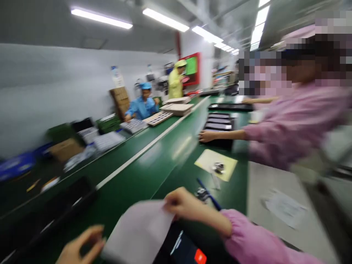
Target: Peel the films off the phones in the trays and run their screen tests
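A pale, thin sheet (140, 231) is raised and curved in front of me. My right hand (184, 205), in a pink sleeve, pinches its upper right corner. My left hand (82, 245) is by the sheet's lower left edge, thumb and fingers apart, with nothing seen between them; motion blurs it a little. Under the sheet lies a dark item (184, 247) with light marks and an orange-red square, partly covered by the sheet. Just beyond my right wrist are a blue pen-like stick (209, 194) and some small shiny parts (202, 193).
A long green bench (167, 157) runs ahead. A yellow sheet (203, 159) with a shiny round item lies beyond my right hand. To the right, a co-worker in pink (299, 117) reaches to a black tray (220, 143). Dark trays (63, 209) line the left.
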The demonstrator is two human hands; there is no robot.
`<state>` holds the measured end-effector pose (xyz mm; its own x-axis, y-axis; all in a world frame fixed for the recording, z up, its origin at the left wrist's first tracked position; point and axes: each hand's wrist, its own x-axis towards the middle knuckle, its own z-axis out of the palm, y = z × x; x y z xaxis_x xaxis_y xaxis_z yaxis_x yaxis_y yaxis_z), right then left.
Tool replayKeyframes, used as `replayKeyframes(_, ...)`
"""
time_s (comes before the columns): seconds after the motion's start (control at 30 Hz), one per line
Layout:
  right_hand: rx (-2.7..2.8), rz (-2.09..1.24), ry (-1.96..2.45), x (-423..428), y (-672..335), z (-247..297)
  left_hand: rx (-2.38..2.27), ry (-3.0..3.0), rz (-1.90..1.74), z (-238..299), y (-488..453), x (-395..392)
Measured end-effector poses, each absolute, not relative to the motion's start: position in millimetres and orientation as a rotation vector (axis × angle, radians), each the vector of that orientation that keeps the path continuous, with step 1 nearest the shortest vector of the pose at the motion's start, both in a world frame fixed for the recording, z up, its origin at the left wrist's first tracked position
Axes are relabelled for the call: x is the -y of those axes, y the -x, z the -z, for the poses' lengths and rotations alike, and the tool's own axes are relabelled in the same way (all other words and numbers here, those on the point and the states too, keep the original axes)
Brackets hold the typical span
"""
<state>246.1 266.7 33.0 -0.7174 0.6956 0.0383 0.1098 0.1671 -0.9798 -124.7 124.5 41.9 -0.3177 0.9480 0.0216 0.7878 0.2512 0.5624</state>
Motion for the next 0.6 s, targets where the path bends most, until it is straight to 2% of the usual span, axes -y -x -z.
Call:
replayKeyframes(0.1, 1.882, -1.59, 0.836, -307, -245, -32, -2.497, -1.315, -0.852, -54, 179, -99)
replayKeyframes(0.23, 1.724, -1.548, 0.945, -361, -223, -32, -2.69, -1.062, -0.967, -70, 268, -109)
replayKeyframes(0.37, 1.628, -1.569, 0.967, -379, -174, -36, -2.715, -0.92, -1.005, -65, 315, -152)
replayKeyframes(0.6, 1.694, -1.675, 0.832, -401, -66, -44, -2.688, -0.637, -1.055, -19, 322, -264)
